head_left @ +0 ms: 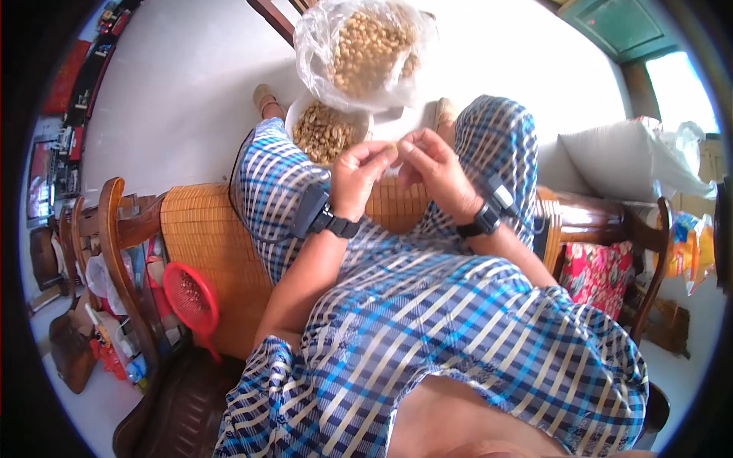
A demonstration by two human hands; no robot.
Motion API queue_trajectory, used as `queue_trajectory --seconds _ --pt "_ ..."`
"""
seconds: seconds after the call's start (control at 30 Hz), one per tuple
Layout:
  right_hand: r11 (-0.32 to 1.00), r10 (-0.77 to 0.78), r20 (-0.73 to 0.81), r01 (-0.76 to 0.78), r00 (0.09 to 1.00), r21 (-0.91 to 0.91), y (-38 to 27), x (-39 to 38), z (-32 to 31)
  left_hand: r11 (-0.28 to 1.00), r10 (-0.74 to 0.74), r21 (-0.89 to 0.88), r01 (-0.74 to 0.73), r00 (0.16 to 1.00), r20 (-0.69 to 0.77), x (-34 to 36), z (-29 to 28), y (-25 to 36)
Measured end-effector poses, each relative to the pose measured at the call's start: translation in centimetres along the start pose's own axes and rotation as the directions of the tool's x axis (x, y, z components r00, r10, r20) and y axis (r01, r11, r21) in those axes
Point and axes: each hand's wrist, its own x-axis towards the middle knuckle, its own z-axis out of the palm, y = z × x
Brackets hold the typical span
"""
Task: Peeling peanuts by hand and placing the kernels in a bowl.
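My left hand (361, 174) and my right hand (437, 169) meet above my lap, thumbs and forefingers pinched together at the tips. A tiny yellowish bit seems to sit between them, too small to make out. Just beyond the hands, on the floor between my feet, stands a white bowl (364, 122) of brown pieces that look like peanut shells (324, 131). Behind it, a clear plastic bag (314, 57) gapes wide, full of tan pieces that look like unshelled peanuts (370, 49).
I sit on a wooden bench with a woven mat (202, 229). At my left lies a red strainer (191, 298) holding small dark bits. A large pale sack (626, 156) and a red flowered cloth (598, 275) are at the right. A chair leg (272, 19) stands beyond the bag.
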Motion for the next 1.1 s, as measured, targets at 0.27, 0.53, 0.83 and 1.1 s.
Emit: queue_trajectory --seconds 0.27,0.53,0.83,1.1 --pt "0.999 -0.001 0.060 -0.002 0.998 0.049 -0.2 0.1 -1.4 0.902 0.246 0.350 -0.252 0.967 0.063 0.1 0.9 -0.1" --pt "0.999 -0.039 0.107 0.035 0.993 0.038 -0.2 0.0 -1.5 0.919 0.247 0.303 -0.252 0.967 0.054 0.1 0.9 0.7" --pt "0.987 -0.141 0.221 0.155 0.965 -0.046 0.5 0.1 -0.9 0.991 -0.070 -0.115 0.074 0.997 0.037 0.4 0.4 -0.4" --pt "0.981 -0.017 0.176 -0.017 0.984 0.194 2.5 1.1 -2.2 0.979 -0.190 -0.074 0.189 0.982 -0.014 0.4 1.3 -1.1"
